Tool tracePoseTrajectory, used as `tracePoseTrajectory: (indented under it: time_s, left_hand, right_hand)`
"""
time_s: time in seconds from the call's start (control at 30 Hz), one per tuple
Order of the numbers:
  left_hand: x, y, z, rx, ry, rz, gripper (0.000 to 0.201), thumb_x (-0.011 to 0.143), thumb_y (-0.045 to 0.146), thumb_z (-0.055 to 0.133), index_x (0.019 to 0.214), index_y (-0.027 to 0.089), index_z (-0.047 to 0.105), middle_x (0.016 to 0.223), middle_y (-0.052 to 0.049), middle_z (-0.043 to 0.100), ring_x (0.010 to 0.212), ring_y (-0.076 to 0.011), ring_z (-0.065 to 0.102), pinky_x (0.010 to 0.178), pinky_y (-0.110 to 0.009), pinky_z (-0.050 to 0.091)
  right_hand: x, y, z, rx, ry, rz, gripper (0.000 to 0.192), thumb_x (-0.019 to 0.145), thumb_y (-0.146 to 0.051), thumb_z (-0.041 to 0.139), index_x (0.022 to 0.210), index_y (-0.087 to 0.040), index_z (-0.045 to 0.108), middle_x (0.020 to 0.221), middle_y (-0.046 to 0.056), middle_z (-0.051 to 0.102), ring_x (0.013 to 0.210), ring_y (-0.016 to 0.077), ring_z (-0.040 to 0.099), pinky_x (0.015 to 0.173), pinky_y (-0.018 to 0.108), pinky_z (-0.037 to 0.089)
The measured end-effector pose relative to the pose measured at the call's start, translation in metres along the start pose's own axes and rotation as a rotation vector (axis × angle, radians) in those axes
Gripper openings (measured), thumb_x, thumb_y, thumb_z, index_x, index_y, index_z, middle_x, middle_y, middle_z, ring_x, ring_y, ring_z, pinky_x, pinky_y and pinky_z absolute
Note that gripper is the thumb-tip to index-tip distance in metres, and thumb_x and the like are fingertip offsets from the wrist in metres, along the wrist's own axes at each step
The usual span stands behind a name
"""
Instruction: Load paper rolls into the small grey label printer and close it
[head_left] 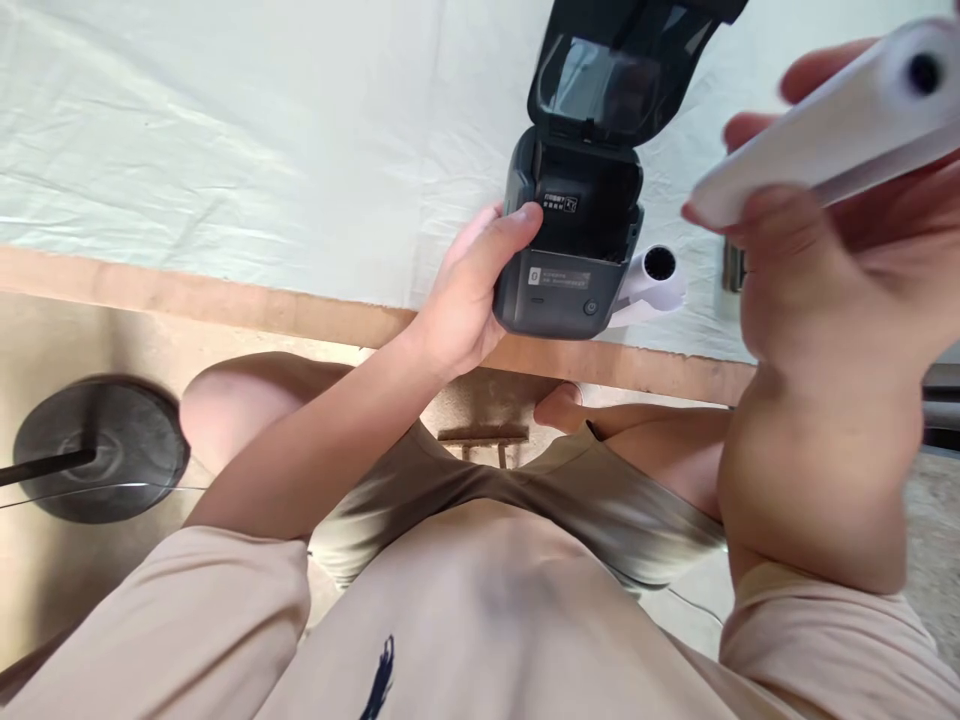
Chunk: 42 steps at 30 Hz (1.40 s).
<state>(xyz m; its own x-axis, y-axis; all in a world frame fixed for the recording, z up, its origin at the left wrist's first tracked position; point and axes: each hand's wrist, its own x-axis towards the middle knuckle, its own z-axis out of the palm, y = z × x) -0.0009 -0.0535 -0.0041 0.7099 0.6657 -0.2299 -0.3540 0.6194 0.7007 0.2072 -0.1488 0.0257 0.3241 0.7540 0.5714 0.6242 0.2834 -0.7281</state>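
1. Head view, landmark: the portable label printer [559,298], held near the table's front edge, body tilted to face the wearer. From where I stand, I cannot tell whether its base touches the table.
2. Left hand [474,290]: grasping the printer's left side, thumb hooked over the rim of the paper compartment [589,180]. This grip presumably steadies the body while leaving the opening accessible.
3. Hinged lid [611,75]: swung back beyond the printer's far side, its clear window visible. Held so, the compartment and the printed notice inside face the wearer.
4. Right hand [832,250]: raised to the right of the printer, grasping a white paper roll [832,125] between thumb and fingers. The hollow core end points away from the printer; the roll appears to be held lengthwise for control. Slight blur noted.
5. Second paper roll [651,292]: just right of the printer, partly hidden behind it, with a loose flap; probably set there for easy reach.
6. Sheet-covered table [300,170]: extends left of and beyond the printer, the pale covering likely protective.
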Motion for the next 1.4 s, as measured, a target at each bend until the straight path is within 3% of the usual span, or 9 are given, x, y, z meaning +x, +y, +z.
tracePoseTrajectory:
  time_s: [0.1,0.27,0.37,0.6,0.73,0.9,1.13,1.27,1.4]
  left_hand:
    - [-0.002,-0.003,0.000,0.065,0.008,0.040,0.016,0.109,0.038,0.067,0.104,0.023,0.071,0.096,-0.003,0.073,0.095,-0.0188,0.078,0.079,-0.026,0.060]
    - [-0.006,-0.008,0.001,0.132,0.025,0.100,0.008,0.103,0.032,0.078,0.107,0.026,0.074,0.107,-0.003,0.077,0.119,-0.0231,0.076,0.092,-0.025,0.059]
    - [-0.007,-0.009,0.000,0.134,0.007,0.088,0.011,0.103,0.035,0.078,0.109,0.026,0.075,0.116,-0.004,0.079,0.125,-0.0247,0.075,0.099,-0.026,0.059]
    - [-0.004,-0.007,-0.008,0.212,-0.045,0.053,0.020,0.103,0.039,0.078,0.115,0.024,0.071,0.112,0.000,0.076,0.131,-0.0246,0.076,0.110,-0.032,0.062]
    - [-0.004,-0.007,-0.007,0.170,0.020,0.009,0.017,0.099,0.030,0.082,0.113,0.025,0.074,0.110,0.001,0.077,0.143,-0.0271,0.073,0.114,-0.031,0.064]
    - [-0.005,-0.006,-0.003,0.107,0.038,0.011,0.013,0.102,0.024,0.079,0.115,0.022,0.075,0.111,0.001,0.077,0.144,-0.0259,0.073,0.119,-0.032,0.061]
    - [-0.005,-0.002,0.004,0.033,0.071,-0.005,0.006,0.107,0.024,0.071,0.105,0.018,0.072,0.099,-0.002,0.075,0.126,-0.0245,0.078,0.111,-0.034,0.062]
    - [-0.001,0.000,-0.002,0.008,-0.033,0.019,0.024,0.105,0.043,0.074,0.107,0.019,0.073,0.098,-0.004,0.081,0.106,-0.0225,0.080,0.088,-0.029,0.064]
    - [0.001,0.003,-0.007,0.064,-0.092,0.003,0.016,0.104,0.036,0.073,0.108,0.021,0.077,0.104,-0.002,0.085,0.116,-0.0239,0.082,0.093,-0.029,0.064]
  right_hand:
    - [-0.003,-0.030,0.011,-0.214,-0.250,-0.225,0.047,0.096,-0.031,0.076,0.140,-0.040,0.062,0.145,0.001,0.072,0.122,0.0261,0.078,0.093,0.045,0.067]
    - [0.005,-0.043,0.021,-0.631,-0.310,-0.053,0.018,0.093,-0.027,0.066,0.106,-0.032,0.055,0.092,-0.001,0.066,0.100,0.0263,0.081,0.076,0.042,0.058]
    - [0.012,-0.046,0.026,-0.698,-0.371,0.022,0.014,0.092,-0.025,0.062,0.101,-0.030,0.053,0.082,-0.001,0.061,0.090,0.0268,0.078,0.078,0.043,0.058]
    - [0.019,-0.053,0.019,-0.751,-0.321,0.005,0.019,0.087,-0.028,0.071,0.097,-0.030,0.055,0.083,-0.001,0.065,0.080,0.0232,0.071,0.071,0.037,0.048]
    - [0.016,-0.052,0.021,-0.785,-0.360,0.021,0.011,0.091,-0.026,0.065,0.101,-0.031,0.064,0.080,-0.001,0.071,0.074,0.0243,0.073,0.067,0.038,0.044]
    - [0.008,-0.039,0.029,-0.689,-0.252,-0.148,0.024,0.092,-0.012,0.064,0.104,-0.029,0.075,0.110,0.000,0.085,0.098,0.0257,0.082,0.074,0.038,0.051]
    - [0.002,-0.030,0.029,-0.759,-0.185,-0.238,0.022,0.089,-0.011,0.060,0.094,-0.028,0.073,0.079,-0.001,0.073,0.075,0.0221,0.071,0.070,0.038,0.041]
    - [-0.004,-0.040,0.028,-0.617,-0.228,-0.377,0.014,0.104,-0.019,0.066,0.094,-0.027,0.073,0.092,-0.003,0.082,0.095,0.0207,0.082,0.084,0.038,0.053]
    - [-0.006,-0.048,0.022,-0.536,-0.355,-0.397,0.017,0.111,-0.039,0.067,0.103,-0.028,0.077,0.109,-0.002,0.085,0.115,0.0230,0.082,0.097,0.039,0.057]
